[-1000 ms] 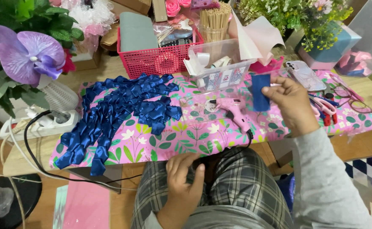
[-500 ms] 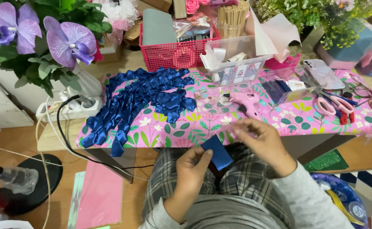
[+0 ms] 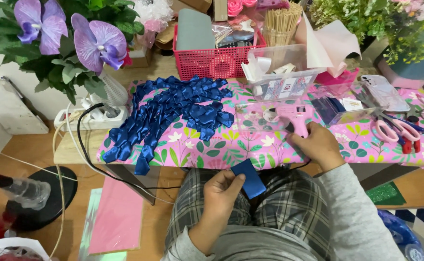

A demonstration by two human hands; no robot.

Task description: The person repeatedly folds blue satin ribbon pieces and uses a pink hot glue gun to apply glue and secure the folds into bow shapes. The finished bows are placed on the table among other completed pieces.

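My left hand (image 3: 220,197) holds a small piece of blue ribbon (image 3: 250,178) over my lap, thumb on top of it. My right hand (image 3: 318,144) is wrapped around the handle of a pink glue gun (image 3: 289,116) lying on the pink flowered table cover (image 3: 221,145). A pile of folded blue ribbon petals (image 3: 173,111) lies on the cover to the left of the gun. A clear box with blue ribbon pieces (image 3: 334,107) stands just right of the gun.
Behind stand a red basket (image 3: 212,60), a clear tub (image 3: 284,72) and wooden sticks (image 3: 279,21). Pink scissors (image 3: 395,128) lie at right. Purple fake orchids (image 3: 76,38), a white power strip (image 3: 93,118) and a black cable (image 3: 91,159) are left. Pink sheets (image 3: 117,217) lie on the floor.
My right hand left the blue ribbon piece and reached forward onto the glue gun. The left hand kept the ribbon piece over my lap. The camera shifted slightly.
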